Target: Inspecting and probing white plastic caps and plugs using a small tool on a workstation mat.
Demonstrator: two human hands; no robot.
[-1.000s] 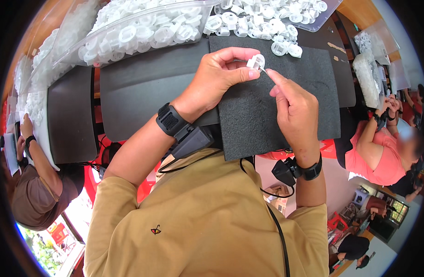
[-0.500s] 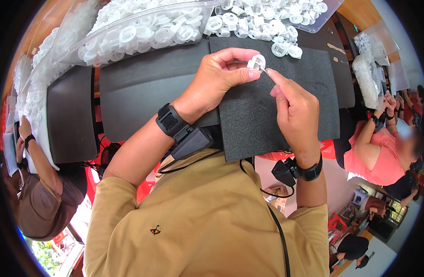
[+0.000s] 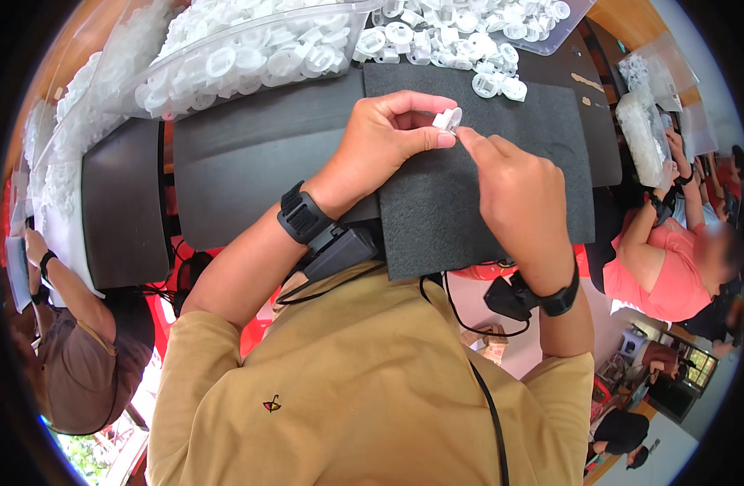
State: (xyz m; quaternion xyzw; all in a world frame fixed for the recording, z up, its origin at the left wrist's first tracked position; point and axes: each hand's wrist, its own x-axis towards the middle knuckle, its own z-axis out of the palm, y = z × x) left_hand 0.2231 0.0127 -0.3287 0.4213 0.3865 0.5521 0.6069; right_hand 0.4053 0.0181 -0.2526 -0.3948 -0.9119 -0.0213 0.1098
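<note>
Small white plastic clip, frame top-centre, pinched in left hand, right hand fingertip touching it; prob. light, stiff, slippery — grip by edges.

Assembly workshop: bags of white plastic parts, black foam work mats, co-workers at adj. benches.

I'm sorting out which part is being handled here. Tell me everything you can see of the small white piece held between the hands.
The small white piece looks like moulded plastic, pale and slightly translucent, much like the loose white parts heaped beyond. Its exact shape is too small to tell. It is held above the dark foam mat, pinched between thumb and fingers of the left hand, while the right hand touches its right side with a fingertip.
</note>
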